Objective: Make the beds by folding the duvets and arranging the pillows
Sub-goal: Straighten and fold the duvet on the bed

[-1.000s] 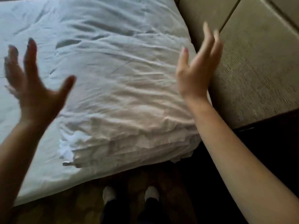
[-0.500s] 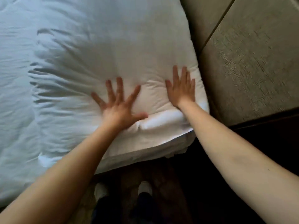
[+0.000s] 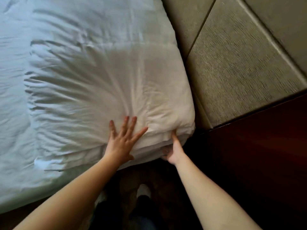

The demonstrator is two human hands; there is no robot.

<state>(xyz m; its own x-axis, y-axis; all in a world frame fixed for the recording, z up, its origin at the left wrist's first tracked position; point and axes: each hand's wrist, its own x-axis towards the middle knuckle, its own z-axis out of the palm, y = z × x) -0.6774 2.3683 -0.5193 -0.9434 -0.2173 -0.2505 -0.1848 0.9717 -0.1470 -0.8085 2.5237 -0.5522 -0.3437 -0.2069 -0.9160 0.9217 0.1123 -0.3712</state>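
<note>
Under the spread fingers (image 3: pixel 123 125) of the left hand (image 3: pixel 122 143) lies the white pillow (image 3: pixel 108 90); the palm presses flat on its near edge, holding nothing. Half a second ago both hands lay flat and splayed on the pillow top; the right hand (image 3: pixel 172 151) has since dropped to the near right corner. Its thumb (image 3: pixel 174 137) now rests on the corner's side, and the remaining fingers curl underneath, pinching the corner fabric.

The pillow extends away from both hands and to their left, with creases radiating from the left palm. It rests on the white bedding (image 3: pixel 15 130), which runs on left of the fingers. Right of the right hand stands the padded headboard (image 3: pixel 240 72), just beside the pillow.

The right fingertips are hidden under the pillow. Both forearms are cut off by the lower frame edge.
</note>
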